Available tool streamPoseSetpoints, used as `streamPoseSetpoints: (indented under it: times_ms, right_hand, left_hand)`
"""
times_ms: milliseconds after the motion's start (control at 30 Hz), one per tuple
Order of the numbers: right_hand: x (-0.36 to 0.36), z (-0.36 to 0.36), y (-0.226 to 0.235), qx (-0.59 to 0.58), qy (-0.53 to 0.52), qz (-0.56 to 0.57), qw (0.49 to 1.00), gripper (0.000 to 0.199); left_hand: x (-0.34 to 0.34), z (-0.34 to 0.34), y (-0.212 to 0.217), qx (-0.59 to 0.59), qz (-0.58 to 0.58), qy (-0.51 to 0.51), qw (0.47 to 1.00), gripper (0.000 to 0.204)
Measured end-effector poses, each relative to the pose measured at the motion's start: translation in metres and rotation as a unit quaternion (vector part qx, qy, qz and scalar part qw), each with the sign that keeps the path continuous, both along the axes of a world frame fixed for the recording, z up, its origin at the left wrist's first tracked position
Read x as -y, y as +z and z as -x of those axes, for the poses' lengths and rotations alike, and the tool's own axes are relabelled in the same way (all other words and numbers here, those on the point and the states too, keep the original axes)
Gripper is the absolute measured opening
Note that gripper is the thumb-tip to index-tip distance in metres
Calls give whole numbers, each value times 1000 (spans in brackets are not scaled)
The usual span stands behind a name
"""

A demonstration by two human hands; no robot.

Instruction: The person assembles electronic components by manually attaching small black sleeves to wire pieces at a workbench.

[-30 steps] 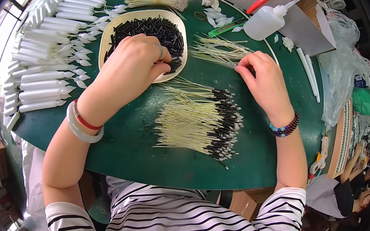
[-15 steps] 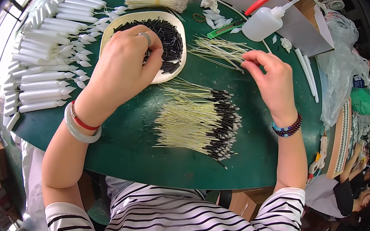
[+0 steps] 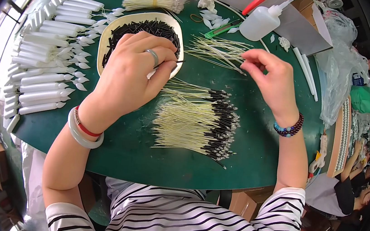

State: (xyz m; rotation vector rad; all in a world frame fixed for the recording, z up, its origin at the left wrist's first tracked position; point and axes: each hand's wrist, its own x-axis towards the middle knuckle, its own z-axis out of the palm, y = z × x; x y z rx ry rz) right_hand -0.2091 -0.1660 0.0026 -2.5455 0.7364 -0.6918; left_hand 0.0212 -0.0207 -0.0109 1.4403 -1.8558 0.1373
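My left hand (image 3: 131,64) is over the near rim of the cream bowl (image 3: 102,51), pinching a short black tube (image 3: 180,61) whose tip sticks out past the fingers. Many more black tubes (image 3: 158,29) lie in that bowl. At the right end of a loose bunch of thin pale wires (image 3: 215,49), my right hand (image 3: 269,77) has thumb and forefinger closed on a wire end. Closer to me lies a broad row of pale wires (image 3: 184,122) with black sleeves and small clear tips at their right ends.
White candle-shaped sticks (image 3: 45,79) with flame tips line the left side. At the back are a tied wire bundle (image 3: 154,2), a green cutter (image 3: 222,30), a white squeeze bottle (image 3: 260,23) and a cardboard box (image 3: 310,34). Two white tubes (image 3: 306,72) lie at right.
My left hand has come out of the tube pile toward the right, and a black tube now shows in its pinch. My right hand stays almost where it was.
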Motion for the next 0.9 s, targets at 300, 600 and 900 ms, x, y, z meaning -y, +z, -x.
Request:
streamPoseSetpoints:
  times_ms: [300,600,900]
  right_hand:
    - [-12,2,22,-5,65,-16,998,9]
    - [-39,-17,21,-32,168,227,959,19]
    - [-50,-14,20,68,112,-27,991,9]
  left_hand:
    - [2,13,8,-4,23,-33,999,10]
    - [-1,27,1,-22,-12,-126,992,12]
    - [-9,23,5,-213,-96,-112,966,7]
